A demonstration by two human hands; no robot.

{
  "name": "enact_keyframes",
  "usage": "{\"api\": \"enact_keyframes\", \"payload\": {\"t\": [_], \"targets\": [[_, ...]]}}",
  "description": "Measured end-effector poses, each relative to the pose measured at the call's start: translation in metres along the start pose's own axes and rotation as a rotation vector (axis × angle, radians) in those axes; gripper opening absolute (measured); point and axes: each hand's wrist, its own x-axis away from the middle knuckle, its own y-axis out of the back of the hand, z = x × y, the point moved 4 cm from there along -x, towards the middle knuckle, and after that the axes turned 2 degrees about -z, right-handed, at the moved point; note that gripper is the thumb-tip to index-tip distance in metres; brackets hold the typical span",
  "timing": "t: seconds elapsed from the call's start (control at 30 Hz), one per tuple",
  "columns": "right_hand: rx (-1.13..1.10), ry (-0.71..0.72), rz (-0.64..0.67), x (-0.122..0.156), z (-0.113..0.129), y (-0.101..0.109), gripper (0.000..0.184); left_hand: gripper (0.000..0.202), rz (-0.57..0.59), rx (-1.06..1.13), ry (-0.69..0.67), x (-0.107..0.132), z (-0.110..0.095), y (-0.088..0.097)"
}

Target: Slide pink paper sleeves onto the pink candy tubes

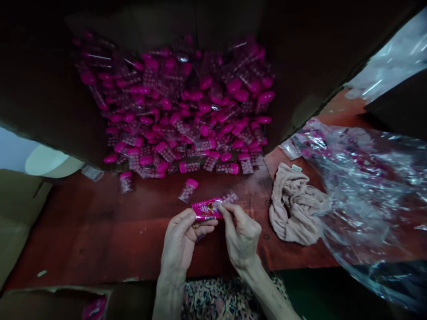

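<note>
A flat pink printed sleeve (205,210) with fruit pictures and a barcode is stretched between my hands. My left hand (182,235) pinches its left end between thumb and fingers. At the right end, the thumb and fingers of my right hand (242,233) are closed on the sleeve. A clear bottle of pale pink balls (230,196) shows just behind the right fingertips; whether they touch it I cannot tell. Just beyond the sleeve lies a pink-capped bottle (188,190) on the red tabletop (143,240).
A large cardboard box (300,58) on its side spills a heap of pink-capped bottles (187,120). One bottle (126,182) lies left of centre. On the right are a crumpled cloth (293,204) and clear plastic bags (373,191). A white bowl (50,162) is left.
</note>
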Motion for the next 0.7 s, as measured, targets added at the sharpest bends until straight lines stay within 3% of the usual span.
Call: {"api": "enact_keyframes", "payload": {"t": [0.17,0.37,0.53,0.7], "targets": [[-0.081,-0.035,0.134,-0.002,0.009,0.003,0.017,0.018,0.046,0.009,0.008,0.010,-0.003,-0.002],[-0.330,-0.176,0.330,-0.002,0.018,0.003,0.020,0.020,0.043,-0.029,0.003,0.018,-0.008,0.010],[-0.329,-0.092,0.434,0.003,0.028,0.005,0.022,0.030,0.074,-0.136,0.053,0.023,-0.008,0.017],[-0.275,0.000,0.469,0.011,0.032,0.007,0.028,0.028,-0.002,-0.147,-0.090,0.027,-0.013,0.015]]}}
